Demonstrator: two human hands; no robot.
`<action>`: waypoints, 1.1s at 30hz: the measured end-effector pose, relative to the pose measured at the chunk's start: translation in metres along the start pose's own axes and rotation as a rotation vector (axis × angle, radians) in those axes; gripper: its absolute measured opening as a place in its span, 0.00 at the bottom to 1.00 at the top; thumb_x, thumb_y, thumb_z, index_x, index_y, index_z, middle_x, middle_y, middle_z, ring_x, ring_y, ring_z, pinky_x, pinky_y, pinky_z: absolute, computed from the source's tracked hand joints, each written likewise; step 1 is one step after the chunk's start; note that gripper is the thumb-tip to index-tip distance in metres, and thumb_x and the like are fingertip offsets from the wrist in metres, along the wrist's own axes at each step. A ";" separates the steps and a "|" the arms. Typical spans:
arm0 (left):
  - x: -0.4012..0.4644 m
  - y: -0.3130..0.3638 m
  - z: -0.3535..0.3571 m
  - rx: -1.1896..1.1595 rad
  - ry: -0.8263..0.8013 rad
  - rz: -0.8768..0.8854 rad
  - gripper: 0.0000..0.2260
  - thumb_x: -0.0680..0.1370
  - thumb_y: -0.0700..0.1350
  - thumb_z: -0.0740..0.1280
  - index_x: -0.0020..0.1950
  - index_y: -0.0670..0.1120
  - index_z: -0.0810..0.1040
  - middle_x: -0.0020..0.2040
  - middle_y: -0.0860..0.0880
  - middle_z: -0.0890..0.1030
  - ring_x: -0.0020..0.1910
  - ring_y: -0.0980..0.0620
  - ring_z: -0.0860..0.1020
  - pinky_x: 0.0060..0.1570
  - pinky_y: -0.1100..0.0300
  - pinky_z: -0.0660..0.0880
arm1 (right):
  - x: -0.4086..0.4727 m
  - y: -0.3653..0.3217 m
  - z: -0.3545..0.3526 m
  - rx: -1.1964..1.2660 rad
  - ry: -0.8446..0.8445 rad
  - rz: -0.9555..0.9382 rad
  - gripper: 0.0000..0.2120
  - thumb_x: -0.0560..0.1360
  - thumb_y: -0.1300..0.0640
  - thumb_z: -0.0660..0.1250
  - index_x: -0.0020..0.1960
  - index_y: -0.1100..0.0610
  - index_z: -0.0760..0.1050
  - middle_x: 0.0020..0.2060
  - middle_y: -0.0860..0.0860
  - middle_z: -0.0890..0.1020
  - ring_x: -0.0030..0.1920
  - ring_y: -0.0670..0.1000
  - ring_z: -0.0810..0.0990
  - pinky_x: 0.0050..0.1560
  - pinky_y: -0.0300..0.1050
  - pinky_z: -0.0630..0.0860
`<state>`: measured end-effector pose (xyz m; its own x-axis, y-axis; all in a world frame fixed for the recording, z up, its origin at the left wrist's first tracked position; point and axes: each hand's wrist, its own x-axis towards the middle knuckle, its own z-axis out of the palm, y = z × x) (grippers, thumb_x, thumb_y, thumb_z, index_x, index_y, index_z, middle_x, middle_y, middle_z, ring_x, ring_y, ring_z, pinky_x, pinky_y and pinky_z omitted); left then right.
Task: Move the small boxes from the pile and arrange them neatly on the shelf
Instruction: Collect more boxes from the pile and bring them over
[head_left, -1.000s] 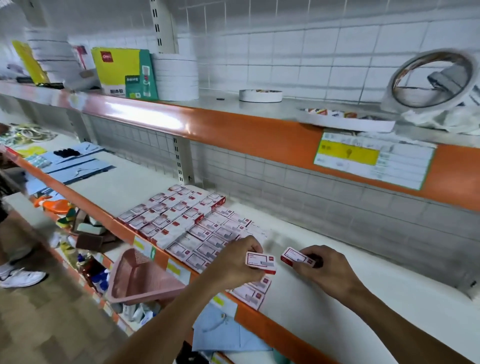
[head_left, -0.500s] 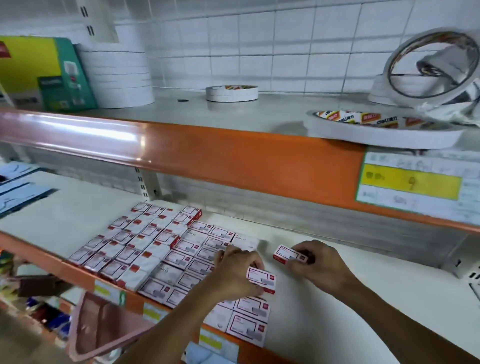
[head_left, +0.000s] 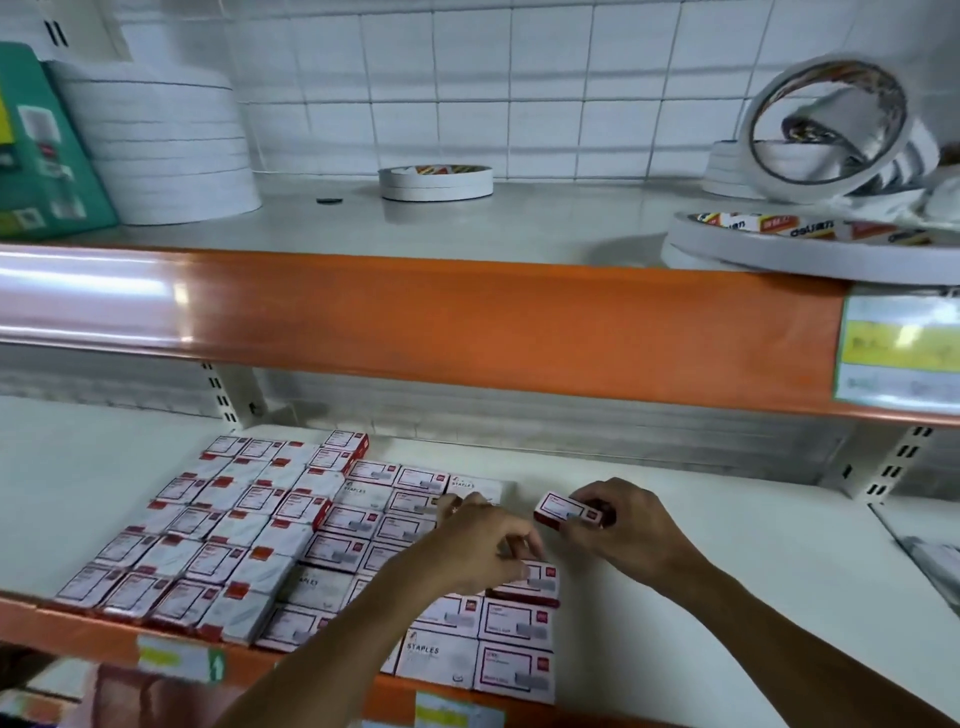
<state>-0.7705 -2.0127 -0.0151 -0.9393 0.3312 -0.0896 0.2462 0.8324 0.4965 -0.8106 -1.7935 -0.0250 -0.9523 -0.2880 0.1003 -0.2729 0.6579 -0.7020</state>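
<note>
Left hand (head_left: 480, 545) has lowered its gripped box (head_left: 530, 582) onto the row; right hand (head_left: 618, 525) still pinches another box (head_left: 569, 510).

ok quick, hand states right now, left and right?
Left hand: fingers curled on a box, setting it at the right end of the rows.
Right hand: pinching a second box, held just above the shelf.

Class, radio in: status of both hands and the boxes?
Left hand setting a red-and-white staple box into the grid. Right hand pinching another box. Nothing in the way.
</note>
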 end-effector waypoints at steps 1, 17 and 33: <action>0.000 0.000 -0.001 0.032 -0.008 0.009 0.11 0.76 0.55 0.70 0.58 0.60 0.79 0.46 0.64 0.79 0.56 0.58 0.67 0.59 0.52 0.56 | -0.001 -0.002 0.000 0.004 0.002 0.001 0.08 0.69 0.49 0.75 0.47 0.46 0.82 0.42 0.43 0.80 0.43 0.41 0.79 0.41 0.35 0.75; -0.018 -0.022 -0.030 -0.028 0.148 -0.029 0.02 0.76 0.54 0.70 0.49 0.62 0.80 0.57 0.62 0.76 0.65 0.55 0.63 0.65 0.50 0.59 | -0.002 -0.013 0.024 -0.030 -0.184 -0.011 0.18 0.69 0.49 0.75 0.58 0.46 0.81 0.49 0.42 0.81 0.50 0.40 0.78 0.47 0.31 0.74; -0.025 -0.033 -0.018 -0.042 0.216 0.020 0.05 0.79 0.50 0.66 0.50 0.60 0.80 0.50 0.65 0.78 0.62 0.56 0.70 0.63 0.52 0.62 | -0.024 -0.020 0.051 -0.072 -0.017 0.022 0.16 0.77 0.50 0.67 0.65 0.49 0.77 0.53 0.46 0.78 0.53 0.43 0.77 0.48 0.29 0.71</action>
<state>-0.7596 -2.0566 -0.0141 -0.9647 0.2415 0.1054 0.2599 0.8060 0.5319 -0.7754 -1.8352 -0.0496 -0.9559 -0.2847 0.0727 -0.2616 0.7121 -0.6515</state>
